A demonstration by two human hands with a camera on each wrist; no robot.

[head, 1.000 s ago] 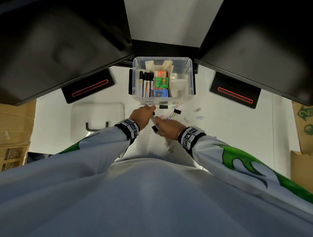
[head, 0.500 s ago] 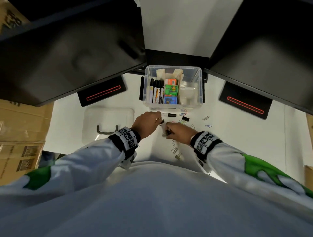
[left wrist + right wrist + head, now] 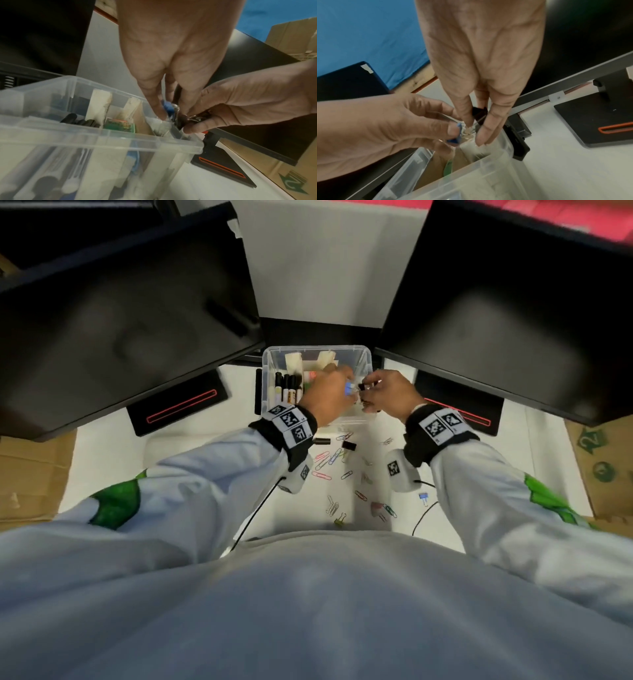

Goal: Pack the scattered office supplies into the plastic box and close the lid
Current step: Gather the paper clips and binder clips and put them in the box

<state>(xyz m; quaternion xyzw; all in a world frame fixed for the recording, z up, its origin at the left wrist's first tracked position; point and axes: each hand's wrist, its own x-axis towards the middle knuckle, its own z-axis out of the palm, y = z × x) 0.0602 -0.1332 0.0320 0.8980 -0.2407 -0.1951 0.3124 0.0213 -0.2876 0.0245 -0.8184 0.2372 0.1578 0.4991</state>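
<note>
The clear plastic box stands open at the back of the white table, with black markers in its left section. Both hands hover over its right part. My left hand pinches a blue binder clip; the left wrist view shows that clip between the fingertips above the box rim. My right hand pinches a black binder clip over the box's right compartment. The two hands almost touch.
Several coloured paper clips, a black binder clip, a blue one and a gold one lie in front of the box. The lid lies left, partly under my arm. Two monitors overhang the box; cardboard boxes flank the table.
Both hands rose from the table in front of the box and moved forward over its right part, each carrying a binder clip.
</note>
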